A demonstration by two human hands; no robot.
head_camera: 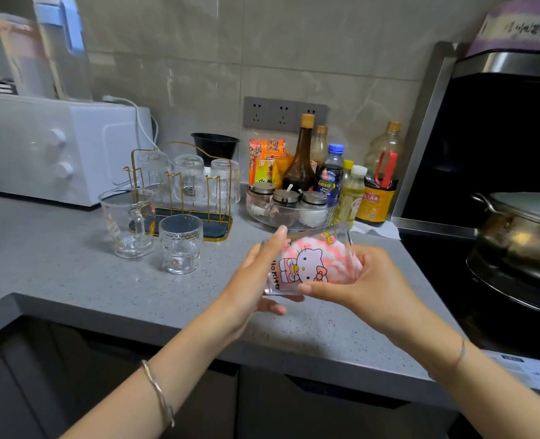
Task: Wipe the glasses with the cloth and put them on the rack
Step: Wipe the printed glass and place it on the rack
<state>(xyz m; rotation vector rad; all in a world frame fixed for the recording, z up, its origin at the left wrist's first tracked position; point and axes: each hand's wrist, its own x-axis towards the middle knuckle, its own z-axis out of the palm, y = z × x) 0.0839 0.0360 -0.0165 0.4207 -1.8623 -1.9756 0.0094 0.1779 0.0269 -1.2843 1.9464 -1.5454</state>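
1. Grey speckled table [72, 274] runs along a tiled wall, with a white oven [56, 147] at the back left.
2. We hold a printed glass [306, 264] on its side above the table, near its front edge, mouth towards the right.
3. Our left hand [256, 280] grips the glass at its base end, forefinger stretched along the top and thumb underneath.
4. Our right hand [357, 286] is curled round a pink and white cloth [341, 261] stuffed into the mouth of the glass, with the thumb lying along the lower side of the glass.
5. A gold wire rack [199, 198] stands behind and to the left, with three ribbed glasses [189, 175] upside down on its prongs.
6. A clear mug [126, 223] and a tumbler [181, 245] stand upright on the table just in front of the rack, close to each other.
7. A glass dish [281, 213] of lidded jars sits right of the rack, with bottles [300, 160] crowded behind and beside it.
8. A metal pot [522, 236] sits on the dark hob at the far right.
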